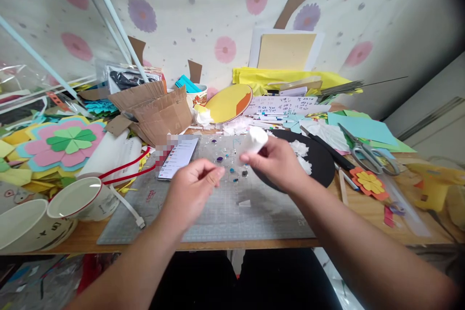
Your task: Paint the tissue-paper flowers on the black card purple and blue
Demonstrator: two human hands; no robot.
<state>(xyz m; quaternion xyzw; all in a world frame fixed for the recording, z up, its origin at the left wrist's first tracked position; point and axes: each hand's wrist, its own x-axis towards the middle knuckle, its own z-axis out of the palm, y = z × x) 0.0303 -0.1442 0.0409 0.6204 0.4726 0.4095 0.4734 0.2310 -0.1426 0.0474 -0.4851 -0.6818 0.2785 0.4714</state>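
Observation:
My right hand [281,160] grips a small white cylinder-shaped roll [256,138], tilted, above the grey cutting mat [203,225]. Its material is too blurred to name. To the left of it, my left hand [192,189] hovers over the mat with thumb and fingertips pressed together. Whatever is between those fingertips, if anything, is hidden. Several small dark and blue gems [219,159] lie on the mat between and beyond my hands. A black round board [321,169] with crumpled white pieces [301,151] on it is partly covered by my right hand.
Left of the mat are white paper bowls [78,198], a cable [127,208] and layered paper flowers [69,140]. A phone [179,155] lies near a cardboard box [154,111]. To the right are scissors [363,150], an orange paper flower [369,183] and a yellow glue gun [432,186].

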